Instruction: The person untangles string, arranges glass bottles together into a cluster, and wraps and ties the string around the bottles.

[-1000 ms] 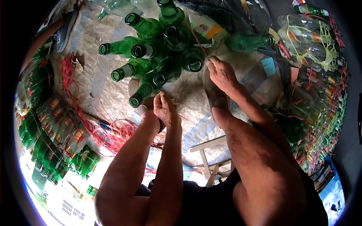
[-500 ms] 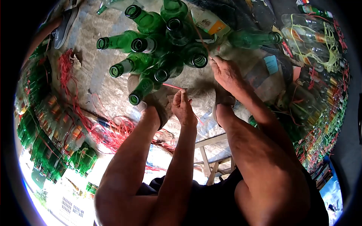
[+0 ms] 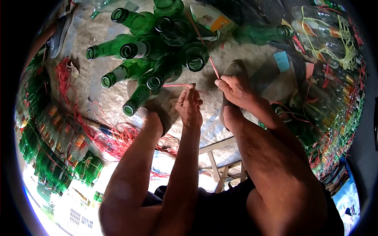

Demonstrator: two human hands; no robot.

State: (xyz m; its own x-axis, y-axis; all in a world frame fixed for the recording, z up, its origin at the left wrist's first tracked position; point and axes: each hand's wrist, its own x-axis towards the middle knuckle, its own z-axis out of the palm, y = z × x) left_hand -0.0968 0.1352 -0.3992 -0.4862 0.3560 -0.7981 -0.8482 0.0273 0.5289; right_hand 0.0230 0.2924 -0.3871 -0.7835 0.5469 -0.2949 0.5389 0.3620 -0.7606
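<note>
Several green glass bottles stand bunched together on the floor, their necks fanning outward. A red string runs taut from behind the bunch down to my right hand, whose fingers are pinched on its end. My left hand pinches another stretch of red string that comes out horizontally from the lower side of the bunch. Both hands are just below and right of the bottles, apart from each other. How the string passes round the bottles is hidden behind them.
A green bottle lies on its side near a carton. Tangled red string lies at the left. Tied clear bottles are at the right, a wooden stool below. Another person's shoe shows at the upper left.
My right hand has moved down, drawing its string out longer. My left hand first moved right with its string and has since risen slightly. The bottles appear farther left in view.
</note>
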